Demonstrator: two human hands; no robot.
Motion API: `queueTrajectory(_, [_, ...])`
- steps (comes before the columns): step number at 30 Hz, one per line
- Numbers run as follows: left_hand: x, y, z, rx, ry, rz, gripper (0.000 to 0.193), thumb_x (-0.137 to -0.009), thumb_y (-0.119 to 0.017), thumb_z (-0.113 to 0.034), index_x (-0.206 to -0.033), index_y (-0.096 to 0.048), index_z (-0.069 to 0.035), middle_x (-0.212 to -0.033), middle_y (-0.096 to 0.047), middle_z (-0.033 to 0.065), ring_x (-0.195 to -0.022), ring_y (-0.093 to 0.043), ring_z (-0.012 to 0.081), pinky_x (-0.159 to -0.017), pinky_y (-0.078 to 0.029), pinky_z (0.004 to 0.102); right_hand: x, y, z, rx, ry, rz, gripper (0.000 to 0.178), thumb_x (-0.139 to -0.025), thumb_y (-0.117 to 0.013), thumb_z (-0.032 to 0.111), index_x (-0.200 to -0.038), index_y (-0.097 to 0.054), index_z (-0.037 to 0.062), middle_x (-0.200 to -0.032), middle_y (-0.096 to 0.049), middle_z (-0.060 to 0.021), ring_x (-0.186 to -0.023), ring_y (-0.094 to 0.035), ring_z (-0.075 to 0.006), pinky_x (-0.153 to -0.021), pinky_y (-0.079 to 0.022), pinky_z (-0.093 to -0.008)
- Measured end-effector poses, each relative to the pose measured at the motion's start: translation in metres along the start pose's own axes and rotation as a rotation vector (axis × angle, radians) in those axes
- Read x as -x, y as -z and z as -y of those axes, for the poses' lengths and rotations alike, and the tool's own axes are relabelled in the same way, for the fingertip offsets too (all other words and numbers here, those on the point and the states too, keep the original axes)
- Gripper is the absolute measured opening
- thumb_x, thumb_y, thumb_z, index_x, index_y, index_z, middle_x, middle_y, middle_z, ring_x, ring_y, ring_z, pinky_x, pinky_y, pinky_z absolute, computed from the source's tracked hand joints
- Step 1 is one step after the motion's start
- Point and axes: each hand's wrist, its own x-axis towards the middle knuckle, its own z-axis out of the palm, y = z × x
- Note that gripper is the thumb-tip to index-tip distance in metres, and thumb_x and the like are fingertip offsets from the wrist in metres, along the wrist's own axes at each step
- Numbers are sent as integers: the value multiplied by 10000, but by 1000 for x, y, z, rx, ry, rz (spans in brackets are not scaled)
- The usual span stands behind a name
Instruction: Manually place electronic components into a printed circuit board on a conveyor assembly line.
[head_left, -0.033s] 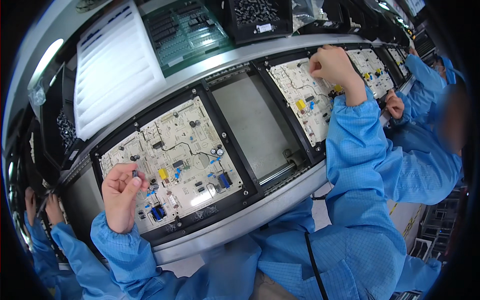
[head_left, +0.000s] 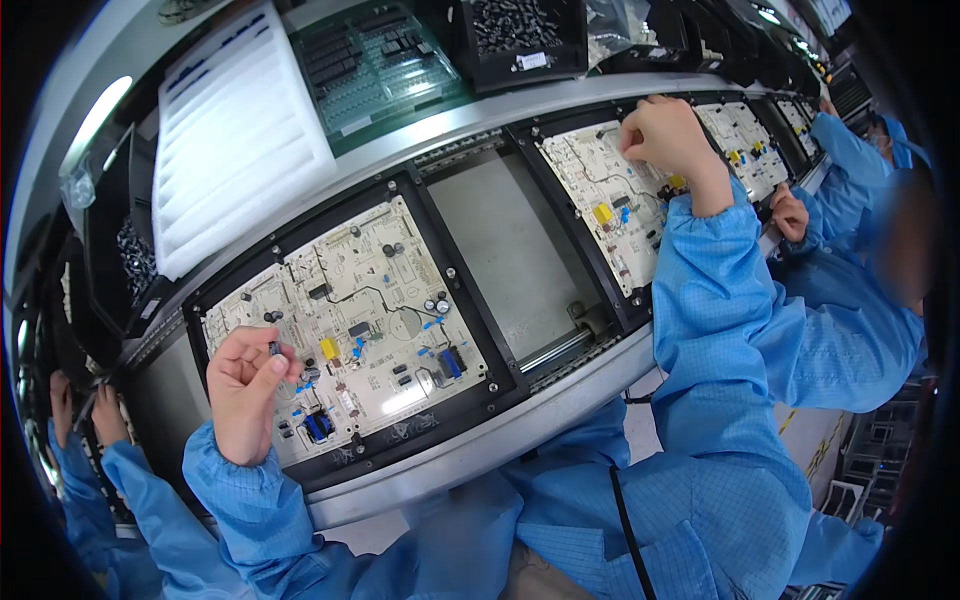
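My left hand (head_left: 246,385) is raised over the lower left corner of a pale circuit board (head_left: 375,385), pinching a small dark cylindrical component (head_left: 274,348) between thumb and forefinger. That board sits in a black frame and carries blue transformers, a yellow block, dark chips and several round capacitors. Farther right, my right hand (head_left: 668,138) bends down over the upper part of a second pale board (head_left: 590,165). Its fingers are pinched together, and whatever lies between them is hidden.
A metal rail (head_left: 440,460) runs along the near side. Behind the boards are a white foam tray (head_left: 235,150), a green tray (head_left: 380,70) of dark parts, and a black bin (head_left: 515,40) of small components. Co-workers' hands (head_left: 790,212) show right and left.
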Motion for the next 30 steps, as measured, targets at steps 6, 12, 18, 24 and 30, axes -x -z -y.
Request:
queueTrajectory(6, [-3,-6,0,21,24,4,248,-846,-576,25,-1094,-571,19,-912,-653,132,-789,-645,177,-726,-519,277,-28,25,26,-414,-19,-155,131,-764,-649,120,-865,-633,38,-754,-651,-74,-696,-611,-239,-635,-476,-318])
queueTrajectory(12, [-6,-8,0,-13,18,7,262,-852,-585,8,-1114,-575,23,-954,-661,153,-828,-662,199,-752,-534,285,-138,5,25,-125,115,-446,156,-788,-624,118,-896,-607,6,-813,-629,-180,-789,-613,-353,-687,-489,-405])
queueTrajectory(18, [-11,-17,-1,-17,16,6,231,-881,-557,-5,-1110,-561,21,-988,-658,157,-882,-659,214,-780,-536,295,-172,-2,32,130,-7,-363,87,-727,-590,33,-806,-569,5,-855,-620,-208,-861,-601,-387,-729,-487,-458])
queueTrajectory(24, [-8,-17,-3,-21,-33,-15,219,-886,-549,-15,-1103,-564,10,-970,-657,135,-848,-652,189,-765,-520,274,-176,45,124,-189,240,-1036,105,-770,-566,68,-865,-558,24,-887,-584,-157,-856,-578,-335,-746,-487,-411])
queueTrajectory(30, [-13,-20,2,-82,-88,-4,210,-883,-560,3,-1092,-558,25,-868,-627,58,-782,-588,106,-722,-472,227,-231,-7,165,-172,41,-500,144,-777,-567,103,-844,-611,-16,-866,-610,-202,-826,-625,-347,-690,-528,-397])
